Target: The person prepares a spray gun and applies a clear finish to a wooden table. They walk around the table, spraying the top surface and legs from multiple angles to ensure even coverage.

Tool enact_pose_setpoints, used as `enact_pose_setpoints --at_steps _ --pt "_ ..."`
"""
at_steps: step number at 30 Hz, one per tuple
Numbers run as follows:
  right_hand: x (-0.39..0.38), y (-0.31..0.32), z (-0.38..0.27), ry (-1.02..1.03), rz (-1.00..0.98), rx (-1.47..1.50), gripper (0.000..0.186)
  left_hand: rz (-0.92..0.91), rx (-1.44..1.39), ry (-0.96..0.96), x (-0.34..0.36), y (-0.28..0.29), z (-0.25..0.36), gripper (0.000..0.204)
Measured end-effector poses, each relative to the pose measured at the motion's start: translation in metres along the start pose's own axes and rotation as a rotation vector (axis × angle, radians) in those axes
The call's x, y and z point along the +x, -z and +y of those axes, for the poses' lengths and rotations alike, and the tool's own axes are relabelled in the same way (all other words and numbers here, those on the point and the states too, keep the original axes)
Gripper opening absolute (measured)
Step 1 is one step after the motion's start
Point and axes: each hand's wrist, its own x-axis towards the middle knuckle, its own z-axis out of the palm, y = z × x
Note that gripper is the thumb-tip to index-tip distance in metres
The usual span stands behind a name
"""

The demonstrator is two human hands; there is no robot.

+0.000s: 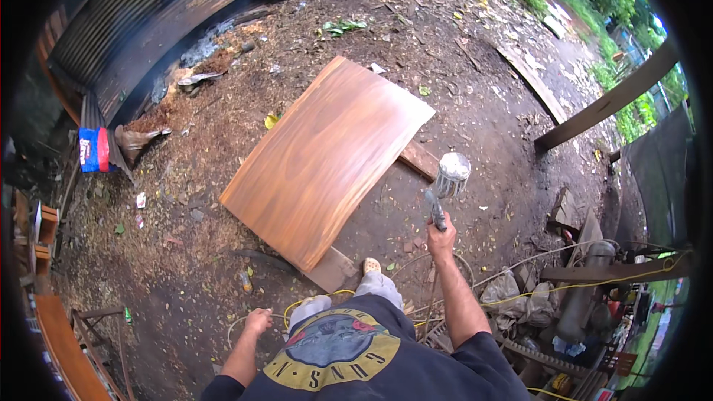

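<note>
My right hand (441,235) is closed round the handle of a spray gun (434,204), held out in front of me. A paint-stained metal cup (452,172) is at the gun's front end. To the left of the gun lies a large brown wooden slab (327,163) with wavy long edges and a glossy far right corner. It is raised on wood pieces, one a short board (330,271) under its near end. Low on the left, my left hand (258,321) is closed on a thin pale hose (236,322), apart from the slab.
A corrugated metal sheet (148,22) stands far left, with smoke and ash beside it. A blue and red bag (94,150) lies nearby. Wooden posts (609,104), a long plank (531,85) and clutter with a grey cylinder (587,297) line the right. Hoses and yellow cord loop round my feet.
</note>
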Motion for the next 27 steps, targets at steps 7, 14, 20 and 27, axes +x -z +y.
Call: enact_pose_setpoints --at_steps 7,14,20,27 --pt "0.09 0.012 0.035 -0.002 -0.014 -0.115 0.03 0.059 -0.101 -0.068 -0.036 -0.038 0.037 0.032" --pt "0.122 0.018 0.045 -0.016 0.022 -0.07 0.031 0.055 -0.104 0.038 -0.055 -0.063 0.018 0.033" --pt "0.127 0.023 0.049 0.038 0.097 0.009 0.029 0.061 -0.094 0.071 -0.045 -0.072 0.004 0.032" --pt "0.125 0.033 0.053 -0.036 0.071 -0.048 0.017 0.058 -0.164 0.051 -0.047 -0.084 0.051 0.03"
